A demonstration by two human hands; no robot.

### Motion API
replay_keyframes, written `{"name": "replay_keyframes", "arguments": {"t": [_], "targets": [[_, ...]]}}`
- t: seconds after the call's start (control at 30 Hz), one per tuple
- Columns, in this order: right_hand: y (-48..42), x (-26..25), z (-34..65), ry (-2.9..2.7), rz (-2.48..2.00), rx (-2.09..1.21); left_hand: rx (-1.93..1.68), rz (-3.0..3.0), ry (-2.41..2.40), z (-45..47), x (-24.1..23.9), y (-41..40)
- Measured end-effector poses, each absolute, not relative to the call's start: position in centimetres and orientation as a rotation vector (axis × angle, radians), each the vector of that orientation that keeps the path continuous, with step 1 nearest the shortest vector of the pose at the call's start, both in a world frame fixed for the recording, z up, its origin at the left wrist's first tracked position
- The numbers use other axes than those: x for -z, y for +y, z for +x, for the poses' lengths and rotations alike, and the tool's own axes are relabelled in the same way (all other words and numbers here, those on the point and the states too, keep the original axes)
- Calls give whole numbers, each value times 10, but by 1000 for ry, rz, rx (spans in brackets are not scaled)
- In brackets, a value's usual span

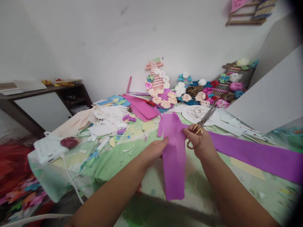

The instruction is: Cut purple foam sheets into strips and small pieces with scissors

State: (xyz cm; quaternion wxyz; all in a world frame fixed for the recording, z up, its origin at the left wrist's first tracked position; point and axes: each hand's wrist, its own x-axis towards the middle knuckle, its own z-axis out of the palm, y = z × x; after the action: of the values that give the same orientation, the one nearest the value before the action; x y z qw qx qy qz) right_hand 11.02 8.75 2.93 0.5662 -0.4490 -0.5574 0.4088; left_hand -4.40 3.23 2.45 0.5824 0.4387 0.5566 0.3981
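Note:
A piece of purple crepe paper [174,167] hangs upright in front of me over the table's near edge. My left hand [155,150] is closed on its left edge, thumb on the near face and fingers hidden behind. On the other side, my right hand [202,143] holds gold-handled scissors [205,119], their blades pointing up and away. Its thumb and fingertips also pinch the paper's right edge. A longer purple strip [255,155] runs from behind my right hand across the table to the right. Whether it joins the held piece is hidden.
Paper scraps and white strings [111,115] litter the green-stained tablecloth [127,154]. Pink paper sheets [143,108] lie behind. Flower-decorated stick crafts [163,91] lean on the wall. A round white plate [196,114] sits beyond the scissors; a white power adapter [50,147] stands left.

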Motion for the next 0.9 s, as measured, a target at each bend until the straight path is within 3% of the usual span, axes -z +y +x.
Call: {"name": "replay_keyframes", "arguments": {"t": [0.9], "targets": [[96, -20, 123, -1573, -1472, -717, -1487, 545, 755, -67, -35, 40]]}}
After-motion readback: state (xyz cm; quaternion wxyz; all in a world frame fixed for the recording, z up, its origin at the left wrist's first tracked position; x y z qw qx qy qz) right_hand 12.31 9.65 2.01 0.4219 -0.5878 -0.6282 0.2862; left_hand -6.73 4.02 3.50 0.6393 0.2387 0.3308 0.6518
